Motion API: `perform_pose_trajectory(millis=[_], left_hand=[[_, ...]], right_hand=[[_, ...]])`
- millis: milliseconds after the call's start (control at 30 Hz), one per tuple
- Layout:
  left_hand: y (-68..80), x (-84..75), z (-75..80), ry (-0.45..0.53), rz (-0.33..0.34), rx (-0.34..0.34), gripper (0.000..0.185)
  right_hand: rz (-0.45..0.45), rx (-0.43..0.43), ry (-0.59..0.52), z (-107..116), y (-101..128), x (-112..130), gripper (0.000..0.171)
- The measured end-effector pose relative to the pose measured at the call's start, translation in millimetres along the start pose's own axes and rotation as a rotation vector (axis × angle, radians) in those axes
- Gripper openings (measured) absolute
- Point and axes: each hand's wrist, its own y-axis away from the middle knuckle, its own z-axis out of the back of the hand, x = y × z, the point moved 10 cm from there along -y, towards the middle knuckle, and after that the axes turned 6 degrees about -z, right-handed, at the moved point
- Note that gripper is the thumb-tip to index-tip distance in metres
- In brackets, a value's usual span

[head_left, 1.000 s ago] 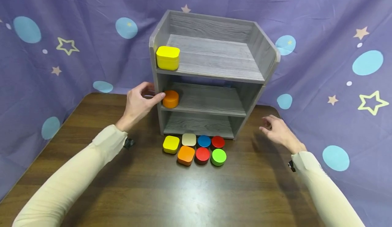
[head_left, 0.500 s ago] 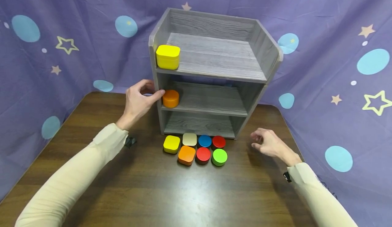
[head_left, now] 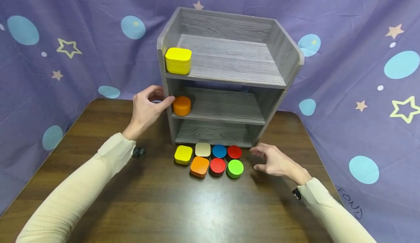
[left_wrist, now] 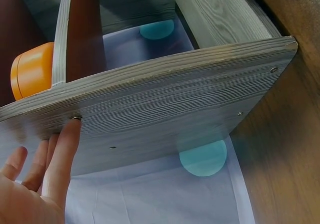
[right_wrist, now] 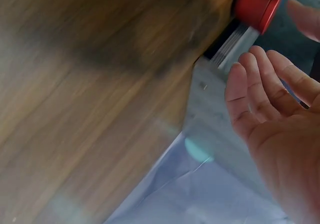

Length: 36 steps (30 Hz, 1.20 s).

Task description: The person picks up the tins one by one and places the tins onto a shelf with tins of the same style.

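My left hand (head_left: 163, 96) rests on the left side panel of a grey wooden shelf unit (head_left: 229, 71), thumb beside an orange round tin (head_left: 182, 105) on the middle shelf. In the left wrist view straight fingers (left_wrist: 62, 154) touch the panel (left_wrist: 175, 103), with the orange tin (left_wrist: 32, 76) behind it. My right hand (head_left: 257, 159) hovers over the table, fingers relaxed and empty, just right of a green round tin (head_left: 234, 168) and a red round tin (head_left: 234, 152). The right wrist view shows its fingers (right_wrist: 260, 83) near a red tin (right_wrist: 256, 6).
A yellow square tin (head_left: 178, 61) stands on the top shelf's left end. In front of the shelf lie yellow (head_left: 183, 154), beige (head_left: 202, 149), blue (head_left: 219, 151), orange (head_left: 199, 166) and red (head_left: 217, 165) tins. Purple cloth (head_left: 65, 71) surrounds the brown table (head_left: 197, 214).
My right hand has moved left and lower, from beside the shelf's right foot to just right of the tins. The left hand has stayed on the shelf's side.
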Motion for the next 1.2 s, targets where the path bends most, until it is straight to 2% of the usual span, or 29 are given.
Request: perform_pose_trajectory(millis=[233,433,800,1033,1200], left_hand=[[-3.0,1.0,1.9,0.003,-0.002,-0.010,0.032],[-4.0,2.0,1.8,0.018,-0.007,-0.018,0.032],[-0.8,3.6,1.0,0.031,-0.014,-0.014,0.033],[-1.6,3.7,0.1,0.031,-0.017,-0.011,0.031],[-0.7,4.8,-1.2,0.026,-0.018,-0.010,0.030]], right_hand=[[0.028,-0.017,0.075,-9,-11,36,0.060],[0.052,-0.038,0.087,-18,-23,62,0.067],[0.044,-0.118,0.114,-27,-20,61,0.071],[0.050,-0.105,0.111,-37,-22,71,0.069],[0.066,-0.112,0.155,-49,-28,82,0.069]])
